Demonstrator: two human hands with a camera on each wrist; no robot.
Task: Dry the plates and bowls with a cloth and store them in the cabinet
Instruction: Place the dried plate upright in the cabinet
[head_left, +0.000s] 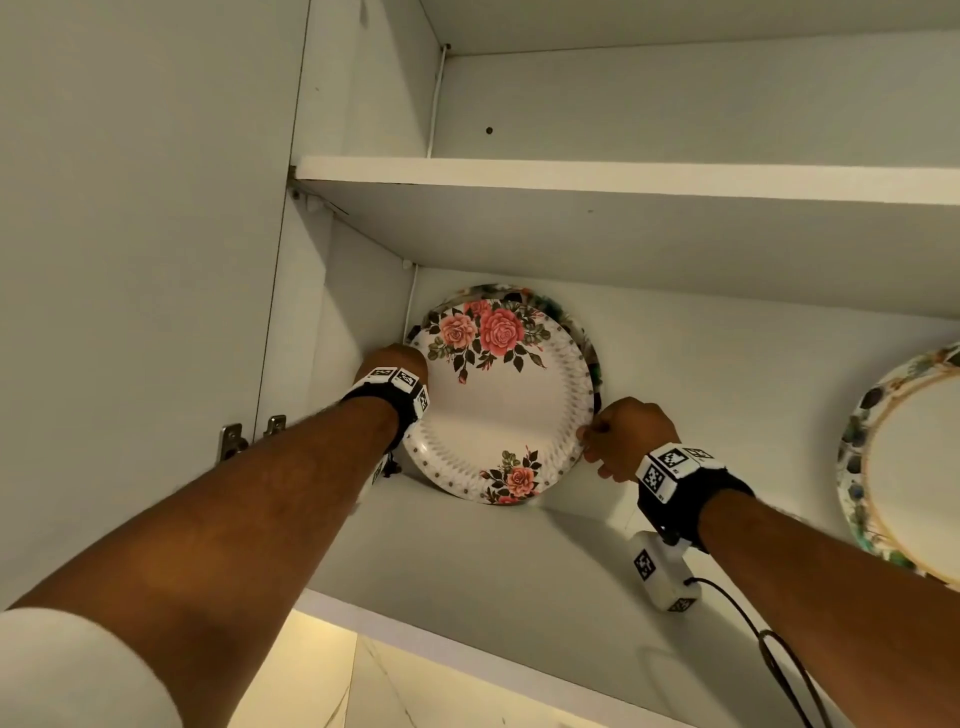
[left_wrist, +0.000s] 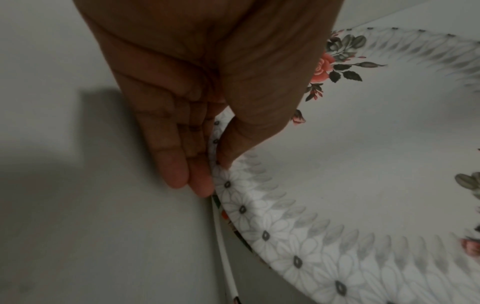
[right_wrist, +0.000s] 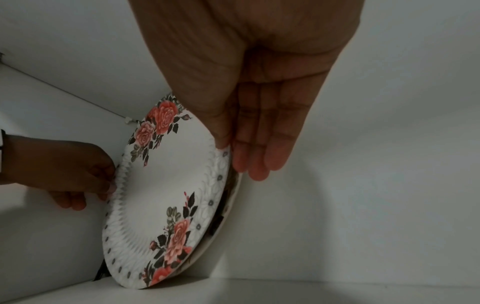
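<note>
A white plate with red roses (head_left: 498, 410) stands on its edge on the lower cabinet shelf (head_left: 493, 566) and leans toward the back wall. Behind it stands a second plate with a dark floral rim (head_left: 589, 345), mostly hidden. My left hand (head_left: 400, 364) pinches the rose plate's left rim, thumb on the face and fingers behind (left_wrist: 215, 176). My right hand (head_left: 595, 441) pinches the right rim (right_wrist: 231, 158) in the same way. The right wrist view also shows the left hand (right_wrist: 78, 174) on the far rim.
Another patterned plate (head_left: 904, 467) leans against the back wall at the far right. An upper shelf (head_left: 623, 176) runs overhead. The open cabinet door (head_left: 130, 260) and its hinges (head_left: 234, 441) are to the left. A thin white cable (left_wrist: 226, 267) runs down the back corner.
</note>
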